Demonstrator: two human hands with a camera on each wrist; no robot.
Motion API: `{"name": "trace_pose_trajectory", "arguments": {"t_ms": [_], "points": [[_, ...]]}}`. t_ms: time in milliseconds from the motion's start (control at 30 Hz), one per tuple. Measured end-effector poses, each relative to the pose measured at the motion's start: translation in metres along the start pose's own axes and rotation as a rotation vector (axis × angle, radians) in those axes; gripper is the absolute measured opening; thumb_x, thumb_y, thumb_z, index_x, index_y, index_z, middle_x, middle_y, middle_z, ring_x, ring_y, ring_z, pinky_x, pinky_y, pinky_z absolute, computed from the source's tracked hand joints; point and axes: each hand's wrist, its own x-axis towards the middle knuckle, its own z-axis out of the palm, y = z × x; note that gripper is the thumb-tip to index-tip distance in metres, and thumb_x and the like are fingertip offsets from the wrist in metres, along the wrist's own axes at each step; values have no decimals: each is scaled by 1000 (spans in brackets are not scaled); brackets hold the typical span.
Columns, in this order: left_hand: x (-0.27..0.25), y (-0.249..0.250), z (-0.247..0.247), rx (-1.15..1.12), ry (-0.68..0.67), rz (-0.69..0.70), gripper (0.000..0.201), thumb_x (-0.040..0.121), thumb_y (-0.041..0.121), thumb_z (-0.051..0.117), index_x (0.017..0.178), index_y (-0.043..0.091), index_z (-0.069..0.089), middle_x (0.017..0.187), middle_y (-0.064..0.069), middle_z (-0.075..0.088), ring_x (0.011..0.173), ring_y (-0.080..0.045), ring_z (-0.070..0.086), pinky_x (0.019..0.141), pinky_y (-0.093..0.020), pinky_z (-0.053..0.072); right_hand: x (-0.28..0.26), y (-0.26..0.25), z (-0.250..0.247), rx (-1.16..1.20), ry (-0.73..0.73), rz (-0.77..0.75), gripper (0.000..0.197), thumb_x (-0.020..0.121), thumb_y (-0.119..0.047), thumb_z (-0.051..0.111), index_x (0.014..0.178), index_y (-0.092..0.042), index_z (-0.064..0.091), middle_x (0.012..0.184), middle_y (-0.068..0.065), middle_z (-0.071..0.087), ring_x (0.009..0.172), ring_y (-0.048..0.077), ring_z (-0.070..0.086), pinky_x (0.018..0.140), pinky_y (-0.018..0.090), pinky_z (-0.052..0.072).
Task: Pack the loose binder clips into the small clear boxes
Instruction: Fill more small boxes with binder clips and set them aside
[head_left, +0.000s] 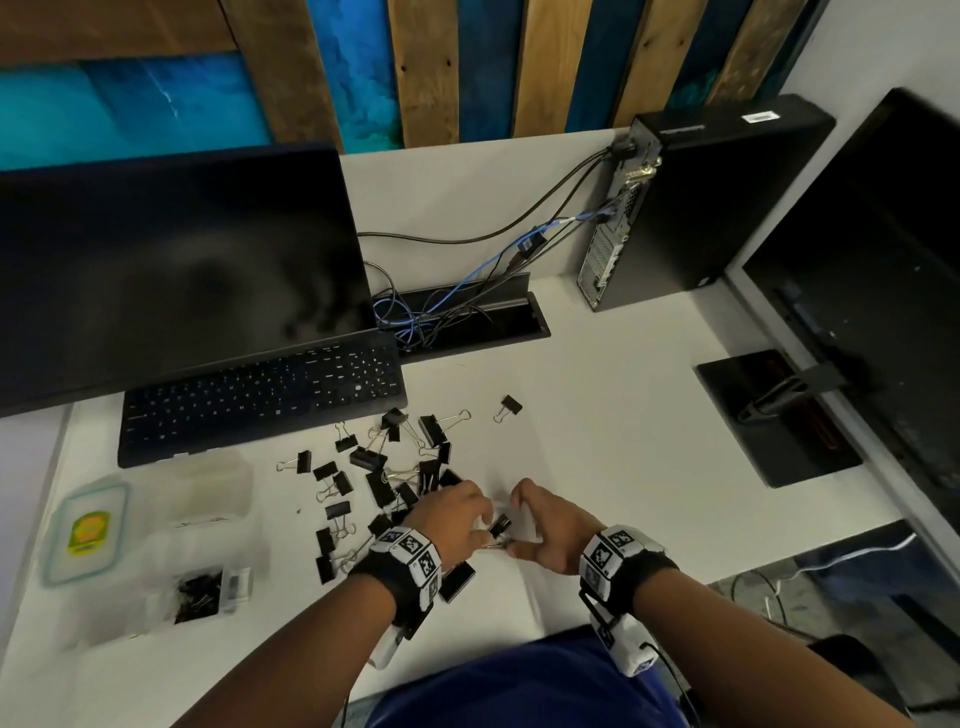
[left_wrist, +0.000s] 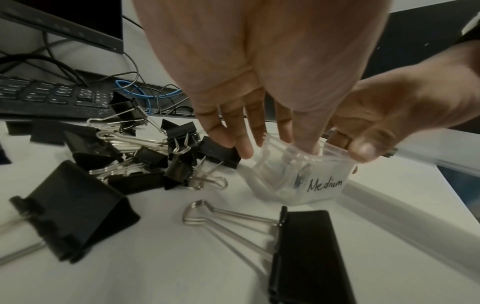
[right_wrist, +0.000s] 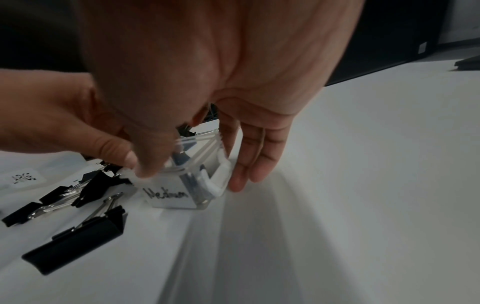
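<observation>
A small clear box (left_wrist: 291, 181) labelled "Medium" (right_wrist: 168, 195) stands on the white desk between my hands. My right hand (right_wrist: 193, 176) grips it, thumb on the near rim and fingers on the far wall. My left hand (left_wrist: 278, 148) hangs over it with fairly straight fingers, its thumb dipping into the box's mouth. A black binder clip (head_left: 500, 526) shows through the box. Loose black binder clips (head_left: 395, 467) lie in a pile just left of the box (head_left: 525, 535). One large clip (left_wrist: 306, 253) lies flat close in front.
More clear boxes (head_left: 208, 488) sit at the left, one holding small clips (head_left: 200, 595), beside a lidded container (head_left: 85, 530) with a yellow label. A keyboard (head_left: 260, 400) and a monitor (head_left: 171, 270) stand behind the pile. A PC tower (head_left: 701, 208) and a monitor stand (head_left: 774, 415) are at the right.
</observation>
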Motion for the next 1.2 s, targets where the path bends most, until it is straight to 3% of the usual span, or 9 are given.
{"name": "trace_pose_trajectory", "arguments": {"t_ms": [200, 300, 400, 467, 633, 833, 967, 1067, 1200], "points": [[3, 11, -3, 8, 34, -34, 18, 94, 29, 49, 105, 24, 62, 116, 7, 53, 103, -18, 58, 85, -37, 50, -1, -3, -1, -89, -47, -56, 20, 89, -38, 64, 105, -27, 63, 137, -7, 45, 103, 14, 59, 90, 25, 44], [2, 13, -8, -100, -16, -38, 33, 87, 34, 58, 119, 28, 53, 125, 12, 50, 107, -17, 58, 88, -36, 49, 2, -3, -2, -131, -44, -15, 18, 92, -33, 61, 106, -28, 71, 145, -3, 43, 117, 19, 58, 100, 31, 45], [1, 11, -12, -65, -129, -20, 70, 77, 44, 70, 138, 31, 38, 137, 10, 48, 118, -17, 54, 96, -37, 47, 4, -5, -5, -172, -54, 13, 21, 92, -30, 58, 108, -29, 72, 141, -4, 46, 114, 22, 59, 98, 31, 46], [2, 8, -11, -48, -168, -31, 78, 77, 46, 73, 143, 32, 34, 141, 7, 48, 124, -18, 51, 102, -36, 44, 5, -6, -7, -189, -44, 17, 26, 92, -30, 55, 114, -34, 69, 138, -6, 47, 111, 21, 61, 97, 36, 48], [1, 9, -11, -52, -164, -53, 73, 79, 45, 73, 142, 32, 38, 136, 3, 55, 122, -20, 53, 101, -36, 44, 10, -13, -7, -367, -97, 12, 39, 97, -26, 49, 132, -41, 57, 146, -9, 38, 116, 22, 58, 92, 35, 48], [0, 13, -14, -41, -138, -55, 72, 78, 45, 74, 140, 37, 39, 127, 2, 61, 116, -23, 58, 96, -38, 47, 17, -18, 1, -257, -40, 21, 40, 89, -19, 56, 121, -41, 65, 145, -11, 40, 115, 20, 57, 97, 38, 48], [0, 11, -12, -30, -139, -68, 73, 79, 48, 73, 142, 32, 39, 136, 2, 56, 121, -24, 55, 99, -38, 46, 14, -18, -4, -333, 41, 61, 31, 89, -20, 54, 111, -34, 71, 145, -11, 43, 117, 19, 56, 93, 34, 49], [0, 11, -11, -40, -136, -68, 75, 80, 47, 72, 144, 33, 37, 138, 2, 54, 123, -22, 53, 100, -36, 45, 11, -20, -1, -433, -47, 72, 38, 90, -20, 54, 119, -40, 66, 151, -10, 33, 125, 22, 44, 99, 38, 43], [0, 12, -12, -57, -132, -63, 67, 78, 45, 73, 137, 35, 43, 126, 3, 61, 114, -22, 59, 93, -35, 48, 11, -27, 0, -305, -66, 80, 46, 87, -17, 54, 124, -43, 60, 153, -8, 28, 129, 23, 40, 103, 41, 40]]}}
